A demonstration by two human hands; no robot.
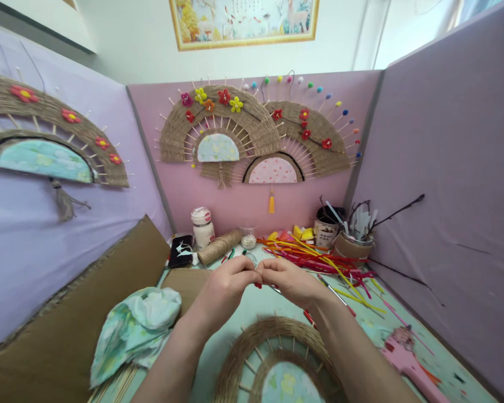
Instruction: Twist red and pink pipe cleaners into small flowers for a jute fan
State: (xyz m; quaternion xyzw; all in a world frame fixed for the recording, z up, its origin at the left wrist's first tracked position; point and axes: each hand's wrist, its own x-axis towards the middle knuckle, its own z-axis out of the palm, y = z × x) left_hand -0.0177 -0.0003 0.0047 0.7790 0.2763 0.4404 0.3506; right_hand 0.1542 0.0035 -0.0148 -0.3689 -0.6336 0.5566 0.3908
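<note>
Evidently, both arms reach forward from the near edge of the view, angling inward so that the hands meet above the mint table (212, 358), fingertip to fingertip. Beyond them stands a pink panel (147, 112) with fans (218, 115) on it; the largest thing lying near the arms is a sheet of cardboard (121, 274), at the left.

On the table, a twine fan (273, 326) lies below and nearer than the hands, between the forearms. Its arch points away toward the pink panel and its lower part is cut off by the picture's edge.

The left hand (229, 282) has its back up, with fingers bent and pinched against the thumb. The right hand (292, 280) mirrors it, fingers curled and tips drawn together, touching the left fingertips; whether it grips anything itself I cannot tell.

To the left of the left forearm lies a crumpled floral cloth (136, 322). Past the right hand, red and yellow stems (311, 252) lie in a loose heap. A pink glue gun (409, 358) lies right of the right forearm, its length slanting from far left to near right. Beyond the left hand, a twine roll (220, 246) slants from near left to far right.

Smallest is the red piece (257, 285), pinched at the left fingertips, just under where the hands meet. It is mostly hidden, so its long axis and direction cannot be told.
</note>
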